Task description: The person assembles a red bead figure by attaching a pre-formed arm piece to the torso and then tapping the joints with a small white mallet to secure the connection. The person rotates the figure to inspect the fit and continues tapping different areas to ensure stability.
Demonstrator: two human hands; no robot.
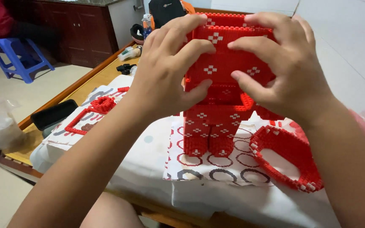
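Together, the left hand [167, 69] and right hand [286, 67] clamp one red brick figure [216, 114] standing on a patterned cloth [216, 169]. One curved red brick ring [286, 158] lies right; one red frame [85, 120] and small block [104, 103] left. A blue stool [15, 55] stands beyond.

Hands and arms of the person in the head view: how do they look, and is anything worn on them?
Both are bare. The left hand and the right hand show no gloves, rings, watch or bracelet. The forearms are uncovered down to the picture's edge, with no sleeve in view. The fingernails are short and unpainted. No marks or bandages are visible.
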